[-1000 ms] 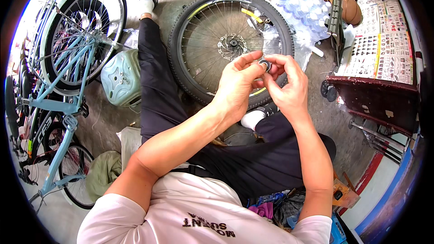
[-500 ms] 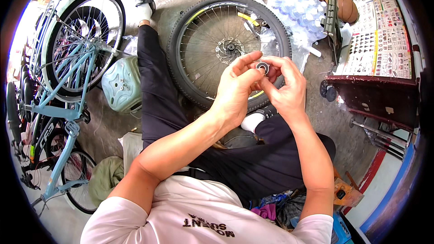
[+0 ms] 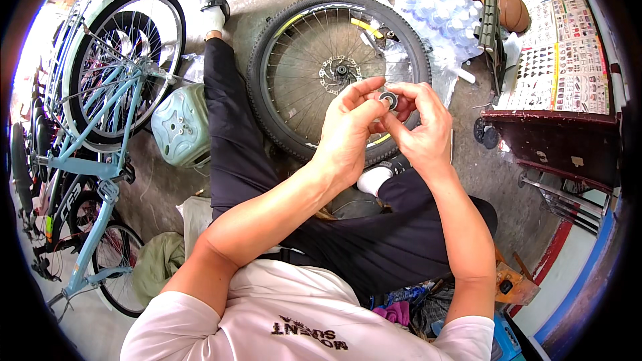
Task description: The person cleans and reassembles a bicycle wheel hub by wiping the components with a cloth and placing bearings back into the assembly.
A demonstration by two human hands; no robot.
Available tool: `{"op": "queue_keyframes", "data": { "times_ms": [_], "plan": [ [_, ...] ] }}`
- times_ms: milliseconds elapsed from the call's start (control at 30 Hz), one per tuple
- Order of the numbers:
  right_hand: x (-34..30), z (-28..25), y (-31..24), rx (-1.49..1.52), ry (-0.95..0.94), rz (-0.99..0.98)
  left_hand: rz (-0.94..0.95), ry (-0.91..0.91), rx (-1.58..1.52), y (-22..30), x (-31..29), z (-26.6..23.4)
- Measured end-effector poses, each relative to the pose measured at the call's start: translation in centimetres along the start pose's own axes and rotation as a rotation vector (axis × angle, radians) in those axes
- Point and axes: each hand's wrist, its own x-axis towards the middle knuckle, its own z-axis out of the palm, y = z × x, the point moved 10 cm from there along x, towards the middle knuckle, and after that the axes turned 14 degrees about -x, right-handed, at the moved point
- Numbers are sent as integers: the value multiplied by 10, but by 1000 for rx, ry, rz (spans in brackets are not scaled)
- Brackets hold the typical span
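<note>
A small round bearing (image 3: 388,99), dark with a metal rim and a lighter centre, is pinched between the fingers of both hands. My left hand (image 3: 349,122) comes at it from the left, with thumb and fingertips closed against its side. From the right, my right hand (image 3: 424,125) grips its edge between thumb and bent fingers. Both hands are held above a bicycle wheel (image 3: 259,60) with a knobby black tyre and a disc brake rotor (image 3: 332,83), which lies flat on the floor between my legs.
At the left stands a light blue bicycle (image 3: 100,167), beside a pale green plastic stool (image 3: 179,126). Bagged clear plastic bottles (image 3: 438,13) lie beyond the wheel. A dark red cabinet (image 3: 555,140) stands to the right, and an olive cloth bag (image 3: 159,264) sits at lower left.
The bearing has tilted slightly between my fingertips, and its face shows at a different angle. Both hands stay in nearly the same place.
</note>
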Motion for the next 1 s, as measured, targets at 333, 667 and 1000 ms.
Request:
{"op": "queue_keyframes", "data": {
  "times_ms": [333, 667, 1000],
  "plan": [
    [3, 4, 0, 0, -90, -17, -74, -46, -37, -6, 10, -3],
    [6, 7, 8, 208, -235, -32, -51, -50, 51, 2, 10, 5],
    [9, 4, 14, 142, -234, -55, -65, -34, 47, -3, 11, -1]
  ]
}}
